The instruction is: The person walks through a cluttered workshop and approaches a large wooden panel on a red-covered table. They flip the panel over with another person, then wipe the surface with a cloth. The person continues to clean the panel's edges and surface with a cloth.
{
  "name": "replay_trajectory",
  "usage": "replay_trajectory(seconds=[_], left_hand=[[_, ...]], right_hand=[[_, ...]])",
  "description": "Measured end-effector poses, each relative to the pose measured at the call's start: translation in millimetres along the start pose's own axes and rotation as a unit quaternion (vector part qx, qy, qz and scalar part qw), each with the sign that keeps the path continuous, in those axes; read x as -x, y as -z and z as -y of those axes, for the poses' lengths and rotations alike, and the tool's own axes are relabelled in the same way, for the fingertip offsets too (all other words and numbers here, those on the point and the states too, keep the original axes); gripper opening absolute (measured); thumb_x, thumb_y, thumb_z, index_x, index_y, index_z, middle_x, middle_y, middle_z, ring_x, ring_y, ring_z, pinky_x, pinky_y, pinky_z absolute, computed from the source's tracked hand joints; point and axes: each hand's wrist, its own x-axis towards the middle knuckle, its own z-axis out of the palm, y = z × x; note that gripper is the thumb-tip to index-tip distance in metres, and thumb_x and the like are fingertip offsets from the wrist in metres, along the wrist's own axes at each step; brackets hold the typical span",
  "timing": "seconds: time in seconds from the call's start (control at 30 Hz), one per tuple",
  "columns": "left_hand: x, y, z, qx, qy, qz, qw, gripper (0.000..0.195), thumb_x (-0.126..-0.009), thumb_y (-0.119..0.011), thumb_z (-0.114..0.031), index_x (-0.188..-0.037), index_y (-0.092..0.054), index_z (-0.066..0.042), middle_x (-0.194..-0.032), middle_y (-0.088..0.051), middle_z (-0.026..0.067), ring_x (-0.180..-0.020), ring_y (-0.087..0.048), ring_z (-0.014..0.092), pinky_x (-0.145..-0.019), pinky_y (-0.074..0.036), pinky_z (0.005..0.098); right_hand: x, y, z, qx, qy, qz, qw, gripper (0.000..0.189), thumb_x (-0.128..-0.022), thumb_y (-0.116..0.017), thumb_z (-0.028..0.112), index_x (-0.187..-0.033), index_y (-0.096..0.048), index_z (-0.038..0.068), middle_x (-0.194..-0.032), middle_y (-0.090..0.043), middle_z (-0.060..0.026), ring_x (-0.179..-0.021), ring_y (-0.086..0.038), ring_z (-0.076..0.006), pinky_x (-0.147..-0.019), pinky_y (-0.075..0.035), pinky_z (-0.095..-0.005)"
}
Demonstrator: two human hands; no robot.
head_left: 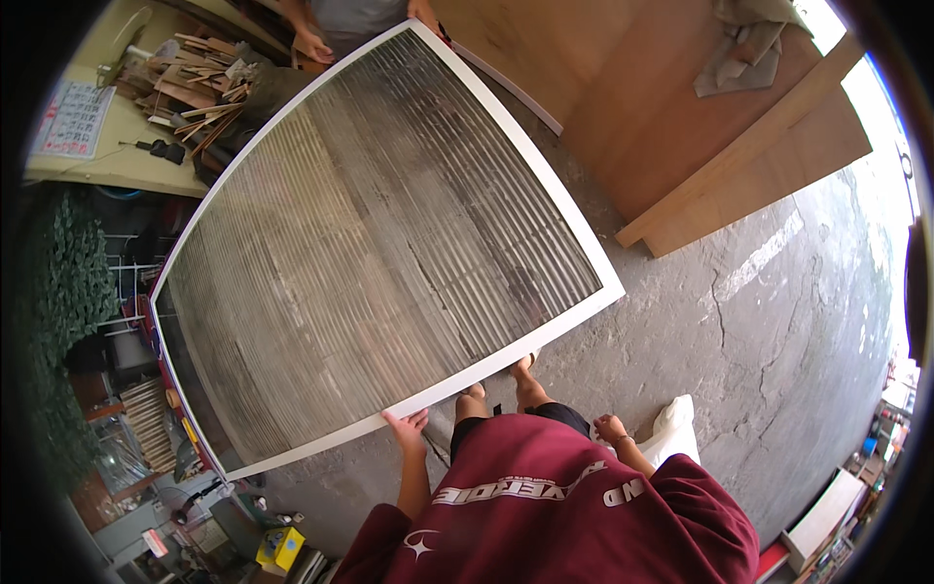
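A large white-framed panel of ribbed, see-through glazing [387, 248] spans the view in front of me. My left hand [408, 428] grips the frame's near edge, its fingers on the white rail and its thumb hidden in part. My right hand [609, 428] hangs at my side by a white cloth or bag [675, 423], curled; whether it holds the cloth is unclear. Across the panel stands another person in a grey shirt [357, 18], with one hand [316, 50] near the far edge and the other at the far corner.
Plywood sheets [766, 168] lean at the upper right, a cloth draped over them. Scrap wood strips [197, 80] lie heaped on a bench at the upper left. A yellow box [280, 549] and a fan [186, 504] stand lower left. The concrete floor [730, 328] is cracked.
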Motion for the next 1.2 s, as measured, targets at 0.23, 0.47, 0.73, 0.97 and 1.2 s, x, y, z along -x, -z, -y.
replay_trajectory(seconds=[0.23,0.47,0.73,0.97,1.2], left_hand=[[8.4,-47.4,27.8,-0.154,-0.033,0.192,0.969,0.084,-0.101,-0.022,-0.069,-0.115,-0.065,0.001,-0.096,-0.073,0.0120,-0.086,-0.072,0.022,-0.070,-0.054,0.0311],[1.5,-19.6,15.1,-0.262,-0.130,0.335,0.896,0.039,-0.099,-0.064,-0.036,-0.115,-0.064,0.000,-0.094,-0.069,0.0069,-0.078,-0.064,0.013,-0.076,-0.052,0.0263],[4.8,96.1,65.8,-0.290,-0.031,0.091,0.952,0.051,-0.100,-0.055,-0.046,-0.126,-0.060,-0.001,-0.107,-0.070,0.0154,-0.087,-0.068,0.023,-0.071,-0.054,0.0338],[-5.4,160.3,99.5,-0.363,-0.053,0.109,0.924,0.051,-0.101,-0.055,-0.045,-0.129,-0.058,-0.003,-0.109,-0.071,0.0153,-0.091,-0.069,0.024,-0.071,-0.053,0.0346],[-20.2,190.9,105.7,-0.273,-0.103,0.173,0.941,0.049,-0.101,-0.055,-0.046,-0.128,-0.057,-0.006,-0.108,-0.071,0.0132,-0.094,-0.071,0.024,-0.071,-0.052,0.0344]], right_hand=[[-22.4,103.4,140.8,-0.222,-0.009,-0.142,0.965,0.042,-0.099,-0.055,0.034,-0.111,-0.065,-0.004,-0.088,-0.072,-0.0129,-0.071,-0.069,-0.0205,-0.065,-0.054,-0.0340],[-30.3,173.2,237.5,-0.467,0.085,-0.200,0.857,0.065,-0.104,-0.038,0.060,-0.113,-0.067,0.002,-0.086,-0.069,-0.0063,-0.070,-0.064,-0.0157,-0.068,-0.052,-0.0299],[-38.0,193.2,280.2,-0.462,0.107,-0.301,0.827,0.065,-0.103,-0.039,0.061,-0.084,-0.065,0.004,-0.066,-0.063,-0.0043,-0.055,-0.057,-0.0125,-0.053,-0.044,-0.0279],[-35.3,174.7,291.3,-0.345,0.102,-0.358,0.862,0.053,-0.102,-0.051,0.044,-0.081,-0.068,-0.001,-0.062,-0.063,-0.0052,-0.054,-0.057,-0.0124,-0.051,-0.045,-0.0271],[-37.1,180.7,302.6,-0.339,-0.001,-0.363,0.868,0.060,-0.102,-0.046,0.053,-0.082,-0.075,0.005,-0.065,-0.063,-0.0025,-0.051,-0.052,-0.0106,-0.046,-0.038,-0.0261]])
